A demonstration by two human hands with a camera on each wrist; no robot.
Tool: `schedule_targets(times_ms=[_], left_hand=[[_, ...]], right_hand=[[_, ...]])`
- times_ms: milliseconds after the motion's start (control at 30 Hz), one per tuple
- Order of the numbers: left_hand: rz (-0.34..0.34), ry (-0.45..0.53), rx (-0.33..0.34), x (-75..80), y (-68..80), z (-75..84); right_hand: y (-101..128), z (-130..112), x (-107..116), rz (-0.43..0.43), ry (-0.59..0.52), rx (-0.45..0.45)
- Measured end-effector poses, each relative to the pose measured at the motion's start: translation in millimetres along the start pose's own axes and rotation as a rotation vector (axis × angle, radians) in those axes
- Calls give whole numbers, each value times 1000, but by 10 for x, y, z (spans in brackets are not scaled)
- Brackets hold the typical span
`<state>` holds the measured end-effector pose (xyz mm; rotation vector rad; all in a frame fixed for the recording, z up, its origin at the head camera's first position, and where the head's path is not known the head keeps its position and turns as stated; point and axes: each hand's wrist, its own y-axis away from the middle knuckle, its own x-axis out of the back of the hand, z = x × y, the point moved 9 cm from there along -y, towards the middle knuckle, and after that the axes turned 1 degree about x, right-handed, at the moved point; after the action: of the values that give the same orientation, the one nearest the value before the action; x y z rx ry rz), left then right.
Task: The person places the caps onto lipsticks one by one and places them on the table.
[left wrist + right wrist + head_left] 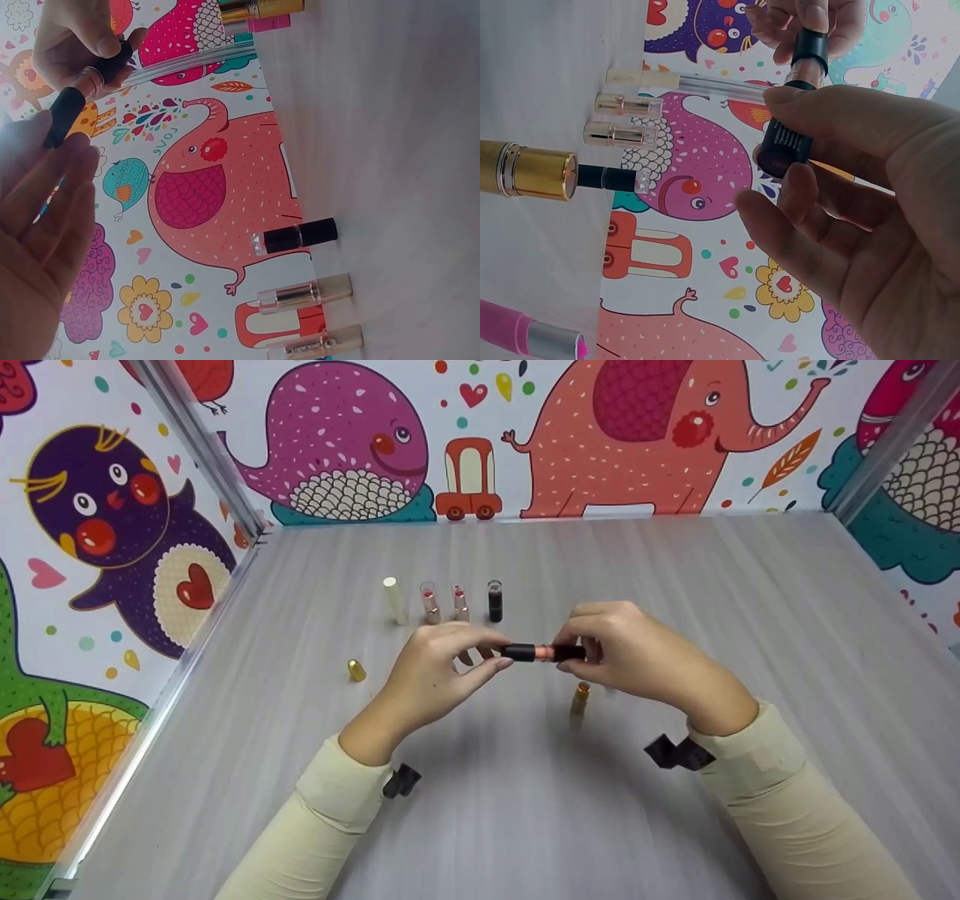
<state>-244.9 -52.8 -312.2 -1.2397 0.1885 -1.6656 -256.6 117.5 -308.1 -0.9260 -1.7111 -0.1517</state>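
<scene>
Both hands hold a black lipstick [520, 652] sideways above the table, with a coral band showing between its two black parts. My left hand [442, 667] pinches one black end between thumb and fingertips. Around the other end, marked with small white print in the right wrist view, my right hand [630, 649] curls thumb and fingers. Just below the right hand, a gold lipstick [580, 699] stands upright on the table. A small gold cap [356, 670] is to the left of the left hand.
Behind the hands stand a pale cream tube [394, 600], two clear-capped lipsticks [430, 604] and another black lipstick [495, 601] in a row. A pink and silver tube [532, 330] shows in the right wrist view. Printed walls border the grey table [225, 750].
</scene>
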Motion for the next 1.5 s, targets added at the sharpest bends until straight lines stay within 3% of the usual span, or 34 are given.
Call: schedule_targets(times_ms=[467, 1500], left_hand=[[-9, -17, -11, -37, 5, 23], [6, -14, -61, -33, 10, 72]], right_hand=[[-3, -74, -7, 35, -8, 76], [-12, -176, -6, 68, 37, 124]])
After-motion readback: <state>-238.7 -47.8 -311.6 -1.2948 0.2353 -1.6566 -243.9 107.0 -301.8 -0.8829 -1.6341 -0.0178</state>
